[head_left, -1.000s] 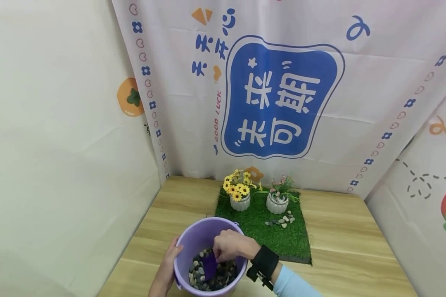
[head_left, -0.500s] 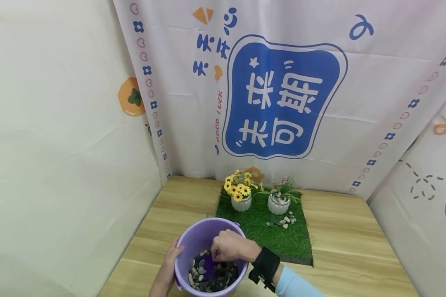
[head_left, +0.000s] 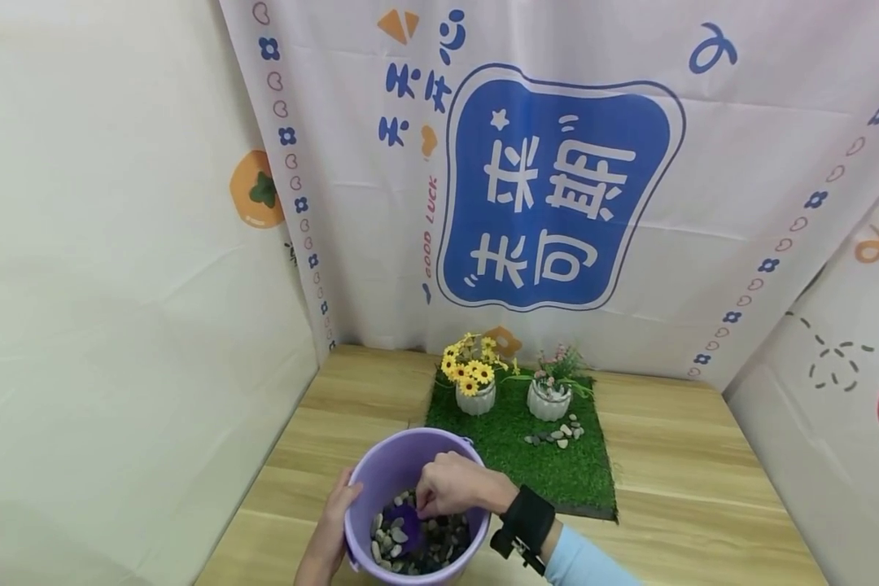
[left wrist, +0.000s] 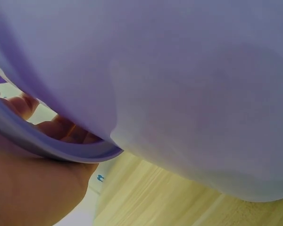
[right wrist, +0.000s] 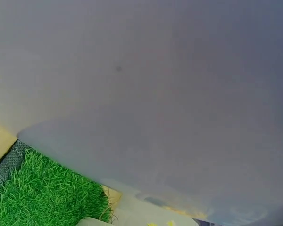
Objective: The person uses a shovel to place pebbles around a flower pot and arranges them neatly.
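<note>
wooden table [head_left: 674, 464], printed curtain [head_left: 557, 195] behind — left hand [head_left: 333, 514] curled over bucket rim [head_left: 368, 456], right hand [head_left: 457, 483] closed round purple scoop [head_left: 411, 526]

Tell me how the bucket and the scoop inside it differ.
The bucket is pale lilac; the scoop is a deeper purple. The bucket is clearly larger; the scoop fits inside it, among the stones. The left hand holds the bucket at its rim, while the right hand holds the scoop. Both are shades of purple.
</note>
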Demonstrator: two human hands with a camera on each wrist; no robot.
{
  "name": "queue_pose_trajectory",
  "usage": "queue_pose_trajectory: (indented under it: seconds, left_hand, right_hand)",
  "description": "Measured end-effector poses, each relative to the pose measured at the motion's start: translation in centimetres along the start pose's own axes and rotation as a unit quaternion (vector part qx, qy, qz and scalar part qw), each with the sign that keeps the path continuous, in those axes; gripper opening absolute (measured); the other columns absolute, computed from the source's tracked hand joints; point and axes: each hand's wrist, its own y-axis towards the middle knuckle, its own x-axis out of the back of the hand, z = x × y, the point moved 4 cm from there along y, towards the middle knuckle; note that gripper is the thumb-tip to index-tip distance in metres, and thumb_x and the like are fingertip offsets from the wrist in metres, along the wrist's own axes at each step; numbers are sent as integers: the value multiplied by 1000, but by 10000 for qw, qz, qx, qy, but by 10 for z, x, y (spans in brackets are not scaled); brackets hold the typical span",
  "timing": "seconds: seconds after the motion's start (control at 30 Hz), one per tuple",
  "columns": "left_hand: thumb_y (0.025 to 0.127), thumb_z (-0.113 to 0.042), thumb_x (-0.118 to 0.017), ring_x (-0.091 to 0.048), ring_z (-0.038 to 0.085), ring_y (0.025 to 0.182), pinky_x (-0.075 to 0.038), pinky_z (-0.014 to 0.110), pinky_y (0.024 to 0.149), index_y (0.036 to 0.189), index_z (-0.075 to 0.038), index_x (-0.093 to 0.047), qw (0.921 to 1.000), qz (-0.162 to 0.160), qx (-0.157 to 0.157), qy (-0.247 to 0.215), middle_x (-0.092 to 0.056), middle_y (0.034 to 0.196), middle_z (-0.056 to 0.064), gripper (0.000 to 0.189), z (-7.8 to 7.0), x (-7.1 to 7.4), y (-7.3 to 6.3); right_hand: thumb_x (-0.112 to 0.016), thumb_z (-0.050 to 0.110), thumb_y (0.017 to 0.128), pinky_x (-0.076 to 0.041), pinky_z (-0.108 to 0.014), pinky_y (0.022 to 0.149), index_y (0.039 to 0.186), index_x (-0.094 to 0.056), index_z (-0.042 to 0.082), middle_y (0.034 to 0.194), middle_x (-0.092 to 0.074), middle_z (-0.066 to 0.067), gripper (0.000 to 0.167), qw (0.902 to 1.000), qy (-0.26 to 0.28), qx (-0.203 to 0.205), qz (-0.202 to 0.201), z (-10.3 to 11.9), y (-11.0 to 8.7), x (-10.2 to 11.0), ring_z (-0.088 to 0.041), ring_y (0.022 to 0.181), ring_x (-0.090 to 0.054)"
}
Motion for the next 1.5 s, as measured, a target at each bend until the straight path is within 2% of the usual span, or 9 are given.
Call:
queue_pose_trajectory:
  seconds: [0.4,0.63,0.87,1.1,1.33,1.5]
  left_hand:
    - [103,-28,-34,-51,29,122,-43,37,99,146,-2,-33,10000,59,7,46,-40,144,28,50,0,1,-1]
    - [104,-32,-34,-52,29,123,-41,42,100,147,-5,-34,9999,41,-56,147,-42,145,25,51,-1,1,-2]
    - [103,-31,-34,-50,28,123,-39,39,101,145,-2,-35,9999,3,-2,141,-43,144,25,51,-1,2,-1]
    - [102,-31,-34,-44,29,129,-34,37,104,149,-2,-31,9997,-10,135,212,-40,148,25,55,-2,3,0]
    - [102,-29,-34,-43,34,130,-35,36,103,146,-2,-34,9997,-25,115,196,-42,145,25,52,-2,3,2]
    - [102,-29,-34,-43,32,130,-35,36,104,147,-1,-33,9997,-35,137,194,-42,146,25,53,-1,1,1]
  right_hand:
    - [-73,29,88,-41,-1,63,86,-78,27,80,-73,19,6,9988,410,222,-130,4,-9,9,17,66,-56]
    - [-72,31,88,-40,-1,65,88,-79,27,81,-72,21,8,9974,566,296,-344,4,-14,21,20,69,-54]
    - [-72,29,89,-43,-3,65,88,-79,24,79,-72,19,8,9933,1096,134,-345,3,-19,27,20,69,-54]
    - [-72,30,89,-46,-6,66,90,-80,23,77,-72,19,10,9869,1556,-141,-396,-1,-26,30,17,69,-57]
    - [-71,33,89,-47,-8,65,91,-80,23,78,-73,18,13,9837,1712,-313,-444,-1,-32,34,16,68,-57]
    - [-71,33,90,-47,-8,65,93,-80,22,79,-74,16,14,9824,1767,-423,-438,2,-37,33,16,68,-57]
